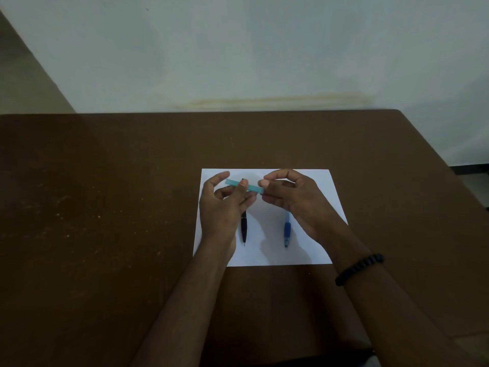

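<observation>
A short teal tube, like a pen cap or barrel (pixel 252 188), is held level above a white sheet of paper (pixel 325 197). My left hand (pixel 222 207) pinches its middle between thumb and fingers. My right hand (pixel 293 200) has its fingertips curled at the tube's right end; whether they grip it is unclear. On the paper below lie a black pen (pixel 243 226), tip toward me and partly hidden by my left hand, and a blue pen (pixel 287 229), its upper part hidden under my right hand.
The paper lies on a brown table (pixel 105 207) that reaches a pale wall (pixel 238 49) at the back. The table's right edge (pixel 444 160) slants off toward a dark floor. A black bead bracelet (pixel 360 268) circles my right wrist.
</observation>
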